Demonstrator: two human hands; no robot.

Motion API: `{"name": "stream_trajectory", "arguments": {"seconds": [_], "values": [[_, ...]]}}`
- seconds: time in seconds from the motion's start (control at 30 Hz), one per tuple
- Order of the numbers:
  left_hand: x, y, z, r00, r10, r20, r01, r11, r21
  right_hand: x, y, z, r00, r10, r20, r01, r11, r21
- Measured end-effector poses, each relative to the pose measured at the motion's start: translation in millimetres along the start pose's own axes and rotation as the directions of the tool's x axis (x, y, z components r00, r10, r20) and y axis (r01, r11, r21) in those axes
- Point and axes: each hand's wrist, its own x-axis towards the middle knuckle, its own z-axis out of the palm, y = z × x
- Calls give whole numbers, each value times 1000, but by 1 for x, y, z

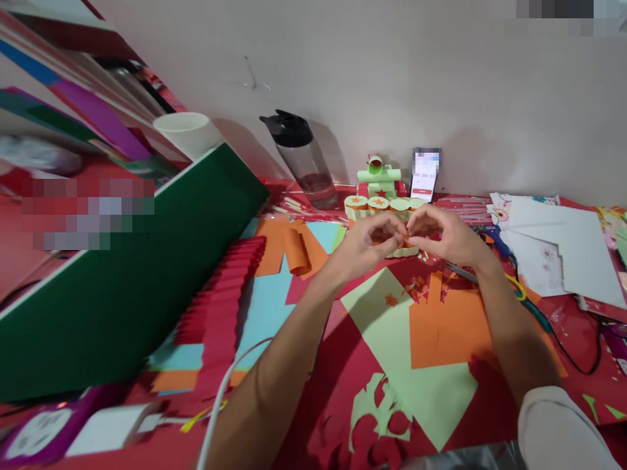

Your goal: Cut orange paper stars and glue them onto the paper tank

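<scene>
My left hand [368,240] and my right hand [448,236] meet at the fingertips, both with thumb and fingers pinched together. A bit of orange shows between them; whether it is held or belongs to the paper model behind, I cannot tell. Just behind and below my fingers stands the paper model [379,203], with pale green round tops, orange stars and scalloped pale green edging. A rolled green tube [379,175] lies across its upper part. Nearer to me are small orange paper scraps [421,287], a loose orange star [390,299] and an orange sheet [453,329] overlapping a pale green sheet [386,326].
Scissors [516,287] lie partly behind my right forearm. A tilted green board [122,281], pleated red paper [220,307], a water bottle [306,163] and a white charger [115,427] with its cable are at left. A phone [424,175] leans on the wall. White sheets [578,241] lie right.
</scene>
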Motion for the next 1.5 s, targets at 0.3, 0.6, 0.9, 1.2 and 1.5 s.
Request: {"name": "stream_trajectory", "arguments": {"seconds": [0.3, 0.6, 0.9, 1.2, 1.5], "values": [[1, -5, 2, 983, 168, -79, -165, 985, 39, 1, 8, -5, 984, 134, 117, -161, 953, 257], [0, 2, 3, 996, 73, -50, -68, 993, 95, 4, 17, -5, 984, 140, 114, -168, 937, 306], [0, 3, 5, 995, -92, -38, 90, 993, -70, 1, 8, -9, 991, 131, 1, -129, 972, 194], [0, 10, 7, 984, -177, -31, 177, 984, 10, 0, 2, -7, 989, 138, -54, -130, 983, 129], [-1, 14, 14, 991, -131, -7, 131, 980, 150, 1, -4, -5, 988, 143, -63, -135, 984, 119]]}}
